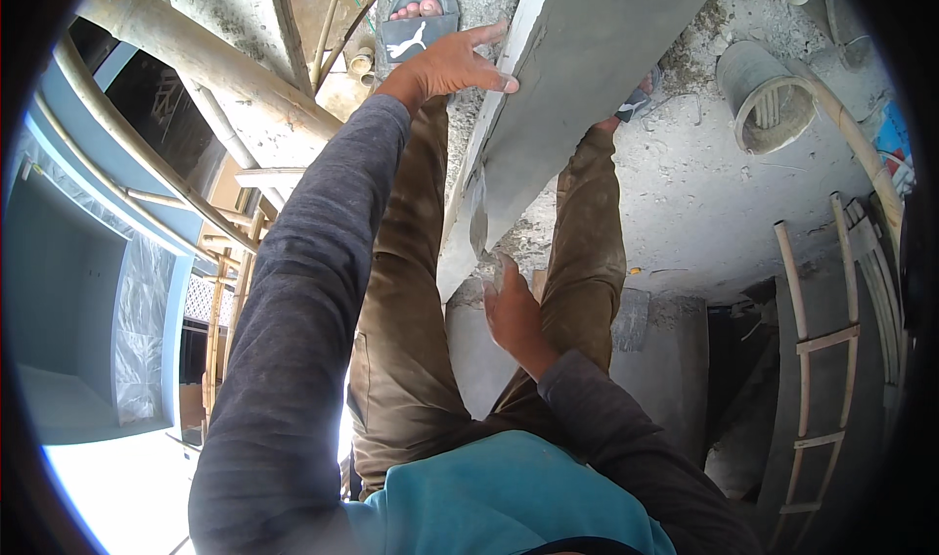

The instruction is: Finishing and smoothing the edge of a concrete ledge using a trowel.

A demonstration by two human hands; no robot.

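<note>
The grey plastered beam [602, 61] slants from one o'clock to centre — face looks mostly smoothed, left edge [481, 144] ragged, seemingly unfinished. Left hand [452, 63], toward twelve, splayed against that edge; right hand [514, 312], just below centre, loosely curled — can't tell if it's holding anything.

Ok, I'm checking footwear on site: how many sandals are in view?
2: the left sandal, just beyond the left hand, and the right sandal, partly hidden by the grey slab. Others may be out of sight.

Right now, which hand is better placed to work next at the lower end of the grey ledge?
Probably the right hand: it is near the lower end of the ledge; the left hand is farther up, at its left edge.
</note>
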